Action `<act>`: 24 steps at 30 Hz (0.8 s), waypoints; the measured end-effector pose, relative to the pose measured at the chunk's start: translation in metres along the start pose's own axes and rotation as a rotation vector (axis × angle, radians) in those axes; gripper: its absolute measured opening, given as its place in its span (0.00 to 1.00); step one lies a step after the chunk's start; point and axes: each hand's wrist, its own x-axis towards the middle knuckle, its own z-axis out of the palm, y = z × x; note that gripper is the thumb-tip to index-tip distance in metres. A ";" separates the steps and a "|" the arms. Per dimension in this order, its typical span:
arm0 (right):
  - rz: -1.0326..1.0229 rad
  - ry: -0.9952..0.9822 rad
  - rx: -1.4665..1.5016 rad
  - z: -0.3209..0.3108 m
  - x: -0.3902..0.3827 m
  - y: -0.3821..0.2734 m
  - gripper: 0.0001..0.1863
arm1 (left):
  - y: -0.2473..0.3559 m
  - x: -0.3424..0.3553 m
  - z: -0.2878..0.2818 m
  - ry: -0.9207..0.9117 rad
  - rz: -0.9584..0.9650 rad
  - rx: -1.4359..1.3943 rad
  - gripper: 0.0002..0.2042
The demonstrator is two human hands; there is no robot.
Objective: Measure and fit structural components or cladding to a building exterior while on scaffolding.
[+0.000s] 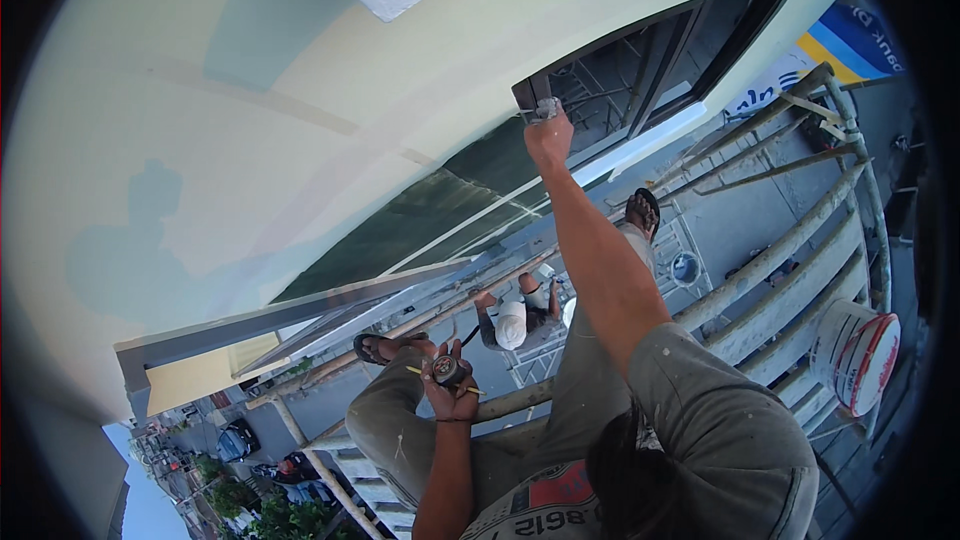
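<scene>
My right hand (548,140) reaches up to the dark frame of a window (670,70) in the cream wall (220,160), closed on a small pale object (545,110) at the frame's lower left corner; I cannot make out what it is. Lower down, near my left knee, my left hand (450,395) grips a round, dark tape measure (447,370) along with a thin yellow pencil (468,388). Below the window runs a dark green panel (430,220) crossed by pale lines.
I am on a scaffold with curved railings (800,230), my sandalled feet spread. A white bucket (855,355) sits at right. Further down are a person in a white cap (510,325), a blue bucket (685,268), vehicles (238,440) and trees. A banner (840,40) hangs beyond the window.
</scene>
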 end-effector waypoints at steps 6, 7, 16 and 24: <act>-0.192 -0.210 -0.301 -0.007 0.004 -0.012 0.09 | -0.003 0.001 0.000 -0.007 0.017 0.028 0.26; -0.146 -0.202 -0.351 -0.007 0.001 -0.014 0.09 | -0.003 0.001 -0.002 -0.011 0.022 0.015 0.26; -0.139 -0.188 -0.405 -0.008 -0.039 -0.012 0.11 | -0.001 0.005 -0.004 0.068 0.008 0.031 0.23; -0.190 -0.179 -0.301 -0.001 -0.065 -0.009 0.12 | -0.003 0.012 -0.008 -0.094 0.068 0.082 0.26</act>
